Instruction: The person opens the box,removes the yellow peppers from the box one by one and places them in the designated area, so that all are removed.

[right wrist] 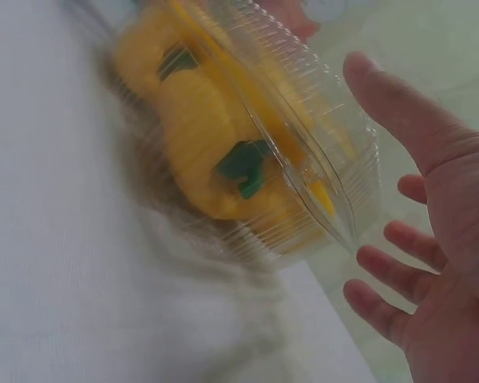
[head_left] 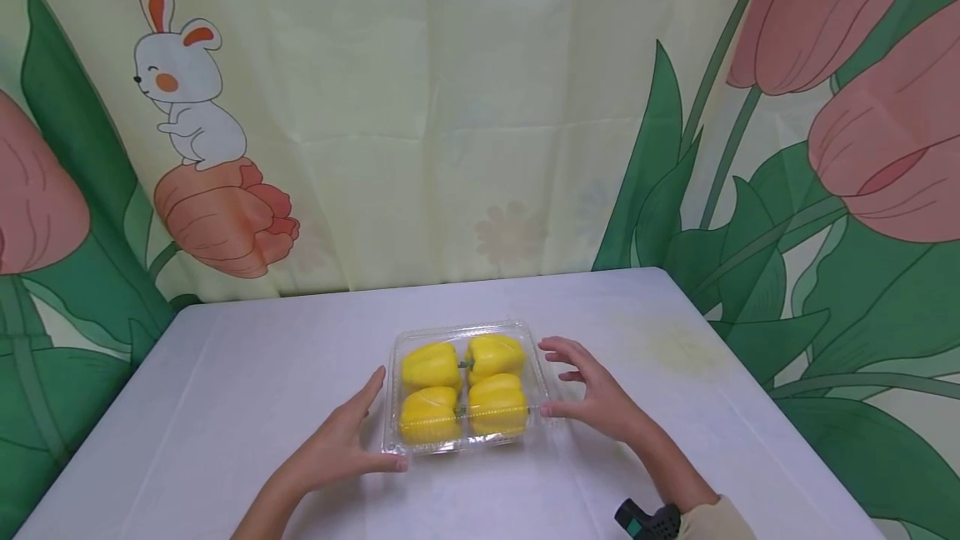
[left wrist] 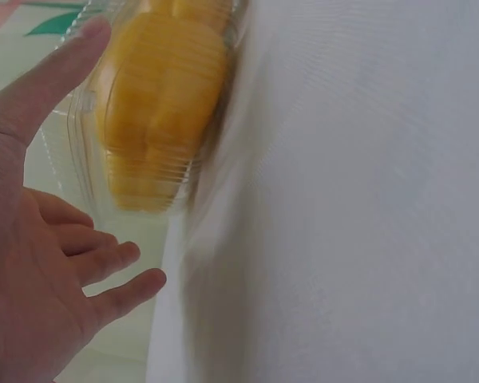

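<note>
A clear plastic clamshell box with its lid down rests on the table. Inside, several yellow bell peppers lie in two rows, and green stems show in the right wrist view. My left hand is at the box's left side, thumb and fingers spread, its thumb near the front left corner. On the right side, my right hand has its fingers spread beside the wall, the thumb close to the front right. Neither hand grips the box; whether a fingertip touches it, I cannot tell.
A white cloth covers the table. Behind it hangs a curtain printed with tulips and a rabbit. A dark band with a device is on the right wrist, beside a beige sleeve.
</note>
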`<state>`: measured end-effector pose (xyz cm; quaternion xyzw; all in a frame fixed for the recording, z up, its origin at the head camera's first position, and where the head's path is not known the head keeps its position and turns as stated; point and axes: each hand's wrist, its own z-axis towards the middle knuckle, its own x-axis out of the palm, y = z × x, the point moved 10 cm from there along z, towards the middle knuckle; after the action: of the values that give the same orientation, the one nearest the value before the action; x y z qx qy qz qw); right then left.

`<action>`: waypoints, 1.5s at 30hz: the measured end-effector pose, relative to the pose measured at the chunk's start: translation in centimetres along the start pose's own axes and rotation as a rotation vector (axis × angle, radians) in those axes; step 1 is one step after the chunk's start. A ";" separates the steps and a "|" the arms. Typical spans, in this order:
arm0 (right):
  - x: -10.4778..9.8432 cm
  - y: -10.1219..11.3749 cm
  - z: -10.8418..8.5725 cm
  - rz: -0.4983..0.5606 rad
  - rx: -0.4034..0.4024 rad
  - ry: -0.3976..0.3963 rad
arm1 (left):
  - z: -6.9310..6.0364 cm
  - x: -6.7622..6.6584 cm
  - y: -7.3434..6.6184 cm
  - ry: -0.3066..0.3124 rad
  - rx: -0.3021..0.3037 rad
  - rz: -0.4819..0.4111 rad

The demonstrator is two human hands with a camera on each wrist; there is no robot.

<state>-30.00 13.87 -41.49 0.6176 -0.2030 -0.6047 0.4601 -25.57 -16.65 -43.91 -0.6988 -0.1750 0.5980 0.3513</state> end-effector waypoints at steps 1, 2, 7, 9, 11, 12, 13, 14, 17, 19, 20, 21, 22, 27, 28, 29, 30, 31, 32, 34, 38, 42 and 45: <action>0.0 0.1 0.0 0.003 -0.002 -0.006 | 0.0 0.1 0.0 0.003 -0.002 -0.005; 0.0 0.1 0.1 0.007 -0.002 -0.012 | 0.0 0.2 0.1 0.007 -0.002 -0.009; -0.1 0.4 0.2 0.026 -0.008 -0.030 | 0.1 0.3 0.2 0.006 -0.003 -0.012; 0.0 0.5 0.3 0.029 -0.018 -0.028 | 0.1 0.3 0.3 0.000 -0.007 -0.013; 0.1 0.6 0.4 0.027 -0.027 -0.021 | 0.1 0.4 0.4 -0.003 -0.009 -0.021; 0.2 0.6 0.4 0.026 -0.033 -0.018 | 0.0 0.4 0.5 -0.003 -0.010 -0.028; 0.3 0.6 0.5 0.029 -0.037 -0.014 | 0.0 0.5 0.6 -0.004 -0.012 -0.037; 0.4 0.6 0.5 0.034 -0.038 -0.008 | 0.0 0.5 0.7 -0.004 -0.012 -0.048; 0.7 0.7 0.6 0.039 -0.035 0.012 | 0.0 0.5 0.9 -0.009 0.001 -0.080; 0.9 0.6 0.6 0.047 -0.019 0.029 | 0.0 0.5 1.0 -0.017 0.017 -0.097; 1.1 0.5 0.6 0.043 -0.014 0.040 | 0.1 0.4 1.0 -0.022 0.026 -0.104; 1.2 0.5 0.7 0.044 -0.009 0.051 | 0.1 0.5 1.0 -0.025 0.032 -0.110; 1.3 0.5 0.7 0.049 -0.004 0.061 | 0.1 0.5 1.0 -0.026 0.034 -0.114; 1.7 0.7 0.7 0.055 -0.007 0.103 | 0.3 0.8 1.1 -0.029 0.025 -0.146; 1.8 0.8 0.7 0.053 -0.010 0.108 | 0.3 0.8 1.1 -0.028 0.024 -0.154; 1.8 0.9 0.6 0.047 -0.013 0.112 | 0.3 0.8 1.0 -0.027 0.024 -0.163; 1.8 0.9 0.6 0.043 -0.014 0.116 | 0.4 0.8 1.0 -0.026 0.027 -0.176; 1.8 1.0 0.6 0.037 -0.016 0.118 | 0.4 0.9 0.9 -0.023 0.034 -0.186; 1.9 0.9 0.6 0.031 -0.013 0.119 | 0.4 0.9 0.9 -0.020 0.042 -0.201; 1.9 0.9 0.6 0.017 -0.012 0.118 | 0.4 0.9 0.8 -0.012 0.052 -0.233; 1.9 0.8 0.6 -0.011 -0.010 0.105 | 0.5 1.0 0.7 0.017 0.065 -0.315; 1.9 1.0 0.5 -0.020 -0.017 0.097 | 0.6 1.3 0.8 0.048 0.040 -0.370; 2.0 1.1 0.5 -0.017 -0.021 0.096 | 0.7 1.4 0.8 0.061 0.031 -0.380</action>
<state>-29.81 11.56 -41.58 0.6427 -0.1689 -0.5804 0.4707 -26.06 -16.05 -45.55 -0.6657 -0.2837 0.5021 0.4736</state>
